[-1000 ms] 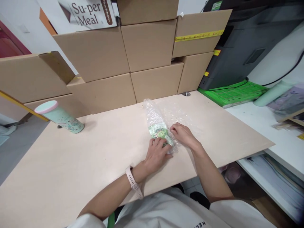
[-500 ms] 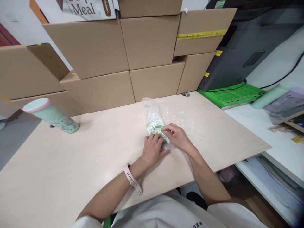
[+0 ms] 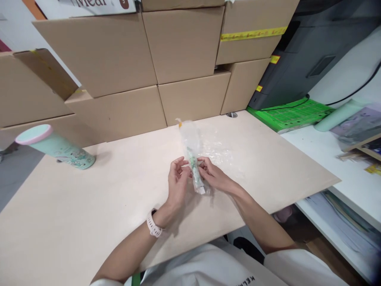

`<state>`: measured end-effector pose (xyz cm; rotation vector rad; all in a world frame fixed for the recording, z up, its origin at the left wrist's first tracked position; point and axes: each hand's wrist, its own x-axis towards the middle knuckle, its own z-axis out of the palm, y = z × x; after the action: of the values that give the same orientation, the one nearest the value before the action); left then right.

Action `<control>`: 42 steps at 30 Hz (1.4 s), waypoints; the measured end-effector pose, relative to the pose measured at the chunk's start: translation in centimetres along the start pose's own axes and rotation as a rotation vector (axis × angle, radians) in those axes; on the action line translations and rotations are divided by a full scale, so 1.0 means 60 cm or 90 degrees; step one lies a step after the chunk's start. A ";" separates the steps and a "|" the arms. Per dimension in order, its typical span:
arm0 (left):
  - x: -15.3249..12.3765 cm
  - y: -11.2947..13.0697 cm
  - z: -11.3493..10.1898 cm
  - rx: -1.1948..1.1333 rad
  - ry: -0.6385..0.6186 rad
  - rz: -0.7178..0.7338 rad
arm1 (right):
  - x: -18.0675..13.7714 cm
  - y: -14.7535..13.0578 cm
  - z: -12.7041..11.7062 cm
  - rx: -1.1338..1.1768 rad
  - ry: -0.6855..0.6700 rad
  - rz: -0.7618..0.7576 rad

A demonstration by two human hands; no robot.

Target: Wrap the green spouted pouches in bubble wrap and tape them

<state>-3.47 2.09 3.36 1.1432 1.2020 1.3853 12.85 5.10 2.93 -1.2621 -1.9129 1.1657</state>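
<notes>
A flat green-patterned item wrapped in clear bubble wrap (image 3: 195,167) stands on its edge, raised off the pale wooden table (image 3: 89,206). My left hand (image 3: 176,183) pinches it from the left, fingers curled, a pale pink watch on the wrist. My right hand (image 3: 212,175) grips it from the right. The loose end of the bubble wrap sheet (image 3: 220,151) trails flat on the table to the right of the item.
A mint tumbler with a pink lid (image 3: 55,146) lies on its side at the table's left. Stacked cardboard boxes (image 3: 125,67) wall off the back. A dark printer (image 3: 309,51) and a green mat (image 3: 293,114) sit at the right on a white desk (image 3: 333,159).
The wrapped item lay flat under both hands; now both hands have lifted it and turned it onto its edge. The view has tilted down slightly.
</notes>
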 end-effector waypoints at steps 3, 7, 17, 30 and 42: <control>-0.013 -0.006 0.004 0.157 -0.056 0.161 | -0.001 -0.009 0.004 0.162 -0.031 0.029; -0.010 -0.030 0.011 0.490 -0.129 0.358 | 0.000 -0.008 0.003 0.235 -0.016 0.070; 0.008 -0.044 0.074 0.897 -0.251 0.369 | 0.000 0.016 -0.037 -0.261 0.122 0.159; 0.017 -0.031 0.075 0.885 -0.283 0.356 | -0.004 0.031 -0.078 -0.243 0.200 0.231; 0.028 -0.026 0.043 0.723 -0.320 0.263 | 0.015 0.020 -0.028 0.310 0.068 0.104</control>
<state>-0.98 4.16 2.13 2.4522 1.4167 0.4958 14.38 6.74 2.60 -1.1910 -1.3533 1.4999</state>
